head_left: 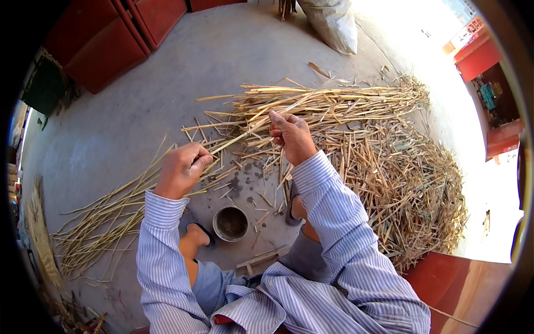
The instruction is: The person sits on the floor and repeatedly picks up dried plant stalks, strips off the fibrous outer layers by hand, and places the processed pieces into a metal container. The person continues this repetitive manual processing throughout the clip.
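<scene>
My left hand is closed, thumb pressed to the fingers, around one end of a pale yellow stalk. The stalk slants up and rightward to my right hand, whose thumb and fingers pinch it. Behind my right hand lies a bundle of long dry stalks on the floor. To the lower left of my left hand, thinner greenish-yellow stalks fan out loosely. A round metal bowl with dark liquid in it stands between my feet.
A heap of husks and short broken stalks lies at the right. Red armchairs stand at the far left, and a white sack at the back. Wet spots and stalk bits dot the concrete floor. A bound sheaf lies at the left edge.
</scene>
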Demonstrator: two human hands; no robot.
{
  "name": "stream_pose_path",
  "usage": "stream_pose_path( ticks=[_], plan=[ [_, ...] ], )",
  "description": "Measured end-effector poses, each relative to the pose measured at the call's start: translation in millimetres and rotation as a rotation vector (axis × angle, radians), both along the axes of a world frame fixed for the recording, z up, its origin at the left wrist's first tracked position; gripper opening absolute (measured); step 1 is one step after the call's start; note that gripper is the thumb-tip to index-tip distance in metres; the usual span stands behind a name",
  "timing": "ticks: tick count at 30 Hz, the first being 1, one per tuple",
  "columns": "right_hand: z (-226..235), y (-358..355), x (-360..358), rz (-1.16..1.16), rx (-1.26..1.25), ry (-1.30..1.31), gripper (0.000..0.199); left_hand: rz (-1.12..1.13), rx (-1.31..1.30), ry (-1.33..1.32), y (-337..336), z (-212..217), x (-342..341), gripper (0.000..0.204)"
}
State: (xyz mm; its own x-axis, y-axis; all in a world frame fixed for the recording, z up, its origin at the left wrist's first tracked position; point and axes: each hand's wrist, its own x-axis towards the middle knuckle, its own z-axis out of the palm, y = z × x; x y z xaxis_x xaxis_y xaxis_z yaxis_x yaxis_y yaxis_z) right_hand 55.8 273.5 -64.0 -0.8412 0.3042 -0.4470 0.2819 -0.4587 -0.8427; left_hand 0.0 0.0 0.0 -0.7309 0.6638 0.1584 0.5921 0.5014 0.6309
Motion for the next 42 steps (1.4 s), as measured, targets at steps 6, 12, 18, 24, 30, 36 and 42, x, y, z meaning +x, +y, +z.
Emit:
stream_pose_path(
  ticks=[6,12,18,24,30,36,42],
  plan=[
    [15,-10,-3,-0.040,-0.200,0.163,0.017,-0.027,0.050,0.033,11,-1,4,0.012],
    [9,-14,-2,-0.106,-0.135,0.122,0.020,-0.047,0.014,0.050,8,4,6,0.012],
    [7,33,0,-0.264,-0.076,0.169,0.024,-0.026,-0.025,0.023,-23,17,4,0.010],
    [-13,117,15,-0.511,-0.155,0.284,0.015,0.014,-0.055,-0.092,-44,13,-3,0.010],
    [14,26,4,0.011,-0.198,0.241,0.017,0.021,-0.098,-0.091,-32,11,-1,0.011],
    [10,25,3,-0.131,0.014,0.173,0.019,-0.010,-0.069,-0.127,-27,9,8,0.013],
    [3,78,7,-0.425,0.037,0.156,0.018,-0.009,-0.048,-0.097,-41,10,9,0.014]
  ],
)
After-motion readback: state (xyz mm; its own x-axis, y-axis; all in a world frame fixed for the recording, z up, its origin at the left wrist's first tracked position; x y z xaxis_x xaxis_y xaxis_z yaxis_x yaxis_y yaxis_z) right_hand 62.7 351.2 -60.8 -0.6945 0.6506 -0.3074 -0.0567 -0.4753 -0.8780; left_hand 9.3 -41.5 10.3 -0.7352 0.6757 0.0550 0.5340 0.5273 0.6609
